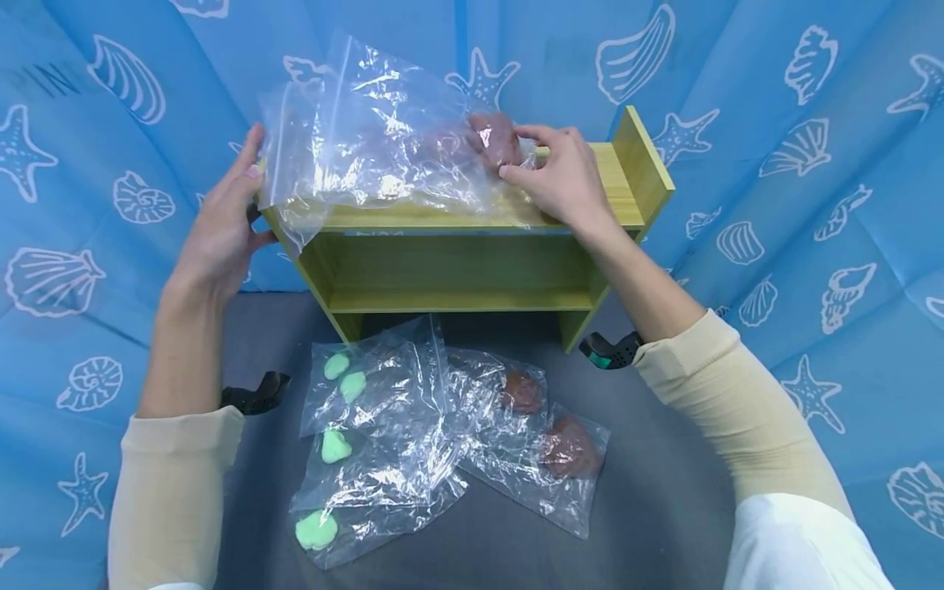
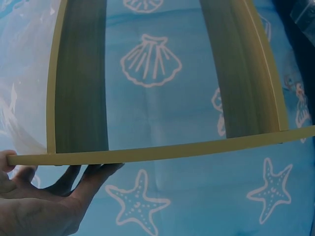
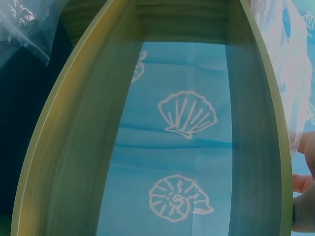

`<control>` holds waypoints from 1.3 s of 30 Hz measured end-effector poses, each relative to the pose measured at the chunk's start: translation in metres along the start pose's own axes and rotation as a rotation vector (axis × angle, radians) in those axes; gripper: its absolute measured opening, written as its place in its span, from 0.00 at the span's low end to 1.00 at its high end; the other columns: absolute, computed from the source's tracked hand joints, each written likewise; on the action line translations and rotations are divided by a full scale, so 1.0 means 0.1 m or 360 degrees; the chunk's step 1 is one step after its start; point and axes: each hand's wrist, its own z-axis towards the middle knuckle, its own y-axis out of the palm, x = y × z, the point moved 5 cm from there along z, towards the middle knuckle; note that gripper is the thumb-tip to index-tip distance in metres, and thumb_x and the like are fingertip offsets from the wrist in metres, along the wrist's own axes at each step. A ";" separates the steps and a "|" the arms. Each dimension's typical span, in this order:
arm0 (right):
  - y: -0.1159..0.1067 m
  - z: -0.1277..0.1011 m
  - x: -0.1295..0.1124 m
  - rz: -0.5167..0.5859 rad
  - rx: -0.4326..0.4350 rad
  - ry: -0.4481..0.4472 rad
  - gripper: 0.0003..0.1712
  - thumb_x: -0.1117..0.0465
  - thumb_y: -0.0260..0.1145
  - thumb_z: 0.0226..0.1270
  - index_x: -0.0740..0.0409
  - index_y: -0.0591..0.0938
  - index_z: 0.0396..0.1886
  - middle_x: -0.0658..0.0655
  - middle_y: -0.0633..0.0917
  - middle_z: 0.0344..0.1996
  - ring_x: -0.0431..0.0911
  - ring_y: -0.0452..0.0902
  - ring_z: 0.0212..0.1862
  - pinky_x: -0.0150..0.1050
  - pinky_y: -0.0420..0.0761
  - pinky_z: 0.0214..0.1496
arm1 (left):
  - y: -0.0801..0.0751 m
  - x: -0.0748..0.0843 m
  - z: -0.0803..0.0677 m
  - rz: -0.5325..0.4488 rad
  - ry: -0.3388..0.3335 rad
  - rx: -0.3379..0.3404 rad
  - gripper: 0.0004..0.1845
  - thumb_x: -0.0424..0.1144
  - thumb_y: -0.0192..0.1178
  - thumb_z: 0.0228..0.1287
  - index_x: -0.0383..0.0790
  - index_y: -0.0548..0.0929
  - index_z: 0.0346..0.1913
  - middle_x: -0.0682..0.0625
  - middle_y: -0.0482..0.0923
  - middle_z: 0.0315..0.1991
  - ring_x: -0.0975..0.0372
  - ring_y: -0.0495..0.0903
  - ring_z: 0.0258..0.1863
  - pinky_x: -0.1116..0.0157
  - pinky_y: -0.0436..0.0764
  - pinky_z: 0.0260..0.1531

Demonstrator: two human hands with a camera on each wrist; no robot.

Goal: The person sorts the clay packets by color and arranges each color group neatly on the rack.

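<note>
Clear zip bags (image 1: 398,123) overlap along the top of a small wooden shelf (image 1: 457,299). Inside, near their right end, is a reddish-brown lump (image 1: 496,141). My right hand (image 1: 564,176) pinches the bag around this lump between thumb and fingers. In the right wrist view, only fingertips (image 3: 302,183) show beyond the shelf's edge. At the other end, my left hand (image 1: 221,221) holds the shelf's left side panel (image 2: 187,150), its thumb by the bags' zip edges. The left wrist view has its fingers (image 2: 91,184) against the panel's outer face.
On the grey surface (image 1: 649,492) before the shelf lie more clear zip bags. Those at left hold light-green lumps (image 1: 335,447); those at right hold reddish-brown lumps (image 1: 571,447). A blue curtain (image 1: 737,98) with white shells and starfish hangs behind and around the shelf.
</note>
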 end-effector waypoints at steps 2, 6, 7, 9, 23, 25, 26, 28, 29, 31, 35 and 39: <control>-0.01 -0.02 0.01 -0.0008 0.0014 -0.0013 0.35 0.45 0.68 0.64 0.43 0.73 0.71 0.54 0.74 0.59 0.44 0.66 0.52 0.35 0.68 0.41 | 0.00 0.00 0.00 0.0004 -0.0006 0.0001 0.28 0.54 0.42 0.79 0.75 0.49 0.76 0.71 0.33 0.78 0.65 0.34 0.77 0.35 0.40 0.70; -0.02 -0.06 0.02 0.0023 0.0024 -0.0017 0.36 0.43 0.68 0.64 0.43 0.73 0.71 0.53 0.71 0.61 0.44 0.68 0.47 0.35 0.67 0.39 | 0.02 0.01 0.01 0.0022 -0.0009 0.0003 0.27 0.53 0.41 0.80 0.74 0.50 0.76 0.73 0.34 0.77 0.67 0.33 0.77 0.34 0.40 0.69; -0.03 -0.06 0.03 0.0034 0.0025 -0.0016 0.36 0.42 0.68 0.64 0.43 0.73 0.71 0.53 0.71 0.62 0.44 0.68 0.45 0.35 0.67 0.39 | 0.02 0.00 0.01 0.0027 -0.0008 0.0004 0.27 0.53 0.40 0.80 0.74 0.50 0.76 0.74 0.34 0.77 0.67 0.32 0.77 0.34 0.41 0.69; -0.04 -0.08 0.03 0.0053 0.0020 -0.0010 0.37 0.41 0.68 0.64 0.43 0.73 0.71 0.53 0.70 0.64 0.44 0.70 0.41 0.35 0.68 0.40 | 0.02 0.00 0.01 0.0030 -0.0008 0.0006 0.26 0.52 0.40 0.80 0.74 0.51 0.76 0.73 0.34 0.77 0.66 0.34 0.77 0.34 0.41 0.69; -0.14 -0.20 0.11 0.0271 0.0049 -0.0022 0.33 0.41 0.69 0.63 0.42 0.78 0.67 0.50 0.72 0.63 0.45 0.73 0.39 0.36 0.72 0.40 | 0.01 0.03 0.01 -0.0009 0.0012 -0.0003 0.28 0.50 0.40 0.81 0.73 0.48 0.77 0.73 0.34 0.77 0.68 0.33 0.77 0.35 0.41 0.69; -0.16 -0.24 0.13 0.0351 0.0066 -0.0054 0.32 0.43 0.70 0.64 0.43 0.78 0.67 0.50 0.73 0.62 0.45 0.72 0.37 0.36 0.72 0.37 | 0.01 0.03 0.02 -0.0005 0.0009 -0.0003 0.27 0.50 0.39 0.81 0.73 0.49 0.77 0.74 0.35 0.77 0.68 0.34 0.77 0.35 0.41 0.70; -0.17 -0.27 0.14 0.0394 0.0072 -0.0069 0.32 0.44 0.70 0.64 0.44 0.78 0.67 0.50 0.73 0.62 0.45 0.72 0.37 0.36 0.72 0.36 | 0.02 0.03 0.02 -0.0004 0.0008 -0.0005 0.27 0.50 0.39 0.81 0.73 0.49 0.77 0.74 0.35 0.77 0.68 0.34 0.77 0.35 0.41 0.70; -0.19 -0.32 0.16 0.0468 0.0080 -0.0097 0.31 0.46 0.69 0.65 0.44 0.78 0.68 0.50 0.74 0.63 0.44 0.73 0.38 0.35 0.73 0.36 | 0.02 0.03 0.02 -0.0004 0.0013 -0.0006 0.26 0.50 0.38 0.81 0.74 0.50 0.76 0.73 0.36 0.77 0.65 0.37 0.77 0.34 0.42 0.69; -0.20 -0.34 0.16 0.0510 0.0080 -0.0111 0.31 0.47 0.69 0.66 0.43 0.77 0.68 0.51 0.74 0.63 0.45 0.74 0.40 0.35 0.74 0.37 | 0.02 0.03 0.01 -0.0005 0.0018 -0.0007 0.26 0.50 0.37 0.81 0.74 0.50 0.76 0.72 0.37 0.77 0.64 0.38 0.77 0.34 0.42 0.69; -0.22 -0.40 0.18 0.0594 0.0093 -0.0163 0.30 0.50 0.69 0.67 0.43 0.76 0.69 0.52 0.75 0.64 0.45 0.75 0.44 0.34 0.76 0.40 | 0.03 0.04 0.01 -0.0008 0.0028 -0.0011 0.26 0.50 0.37 0.81 0.75 0.50 0.76 0.72 0.37 0.77 0.62 0.40 0.77 0.34 0.42 0.69; -0.25 -0.55 0.21 0.0790 0.0108 -0.0231 0.28 0.56 0.68 0.68 0.45 0.77 0.68 0.56 0.76 0.63 0.47 0.78 0.47 0.34 0.77 0.43 | 0.03 0.04 0.01 0.0000 0.0039 -0.0024 0.26 0.50 0.37 0.81 0.75 0.50 0.76 0.71 0.36 0.77 0.64 0.38 0.77 0.33 0.43 0.69; -0.27 -0.70 0.25 0.0961 0.0131 -0.0276 0.26 0.62 0.68 0.68 0.50 0.78 0.66 0.58 0.77 0.61 0.48 0.79 0.48 0.33 0.78 0.47 | 0.03 0.06 0.01 0.0013 0.0054 -0.0027 0.27 0.50 0.37 0.81 0.73 0.49 0.77 0.72 0.35 0.77 0.69 0.33 0.76 0.33 0.43 0.68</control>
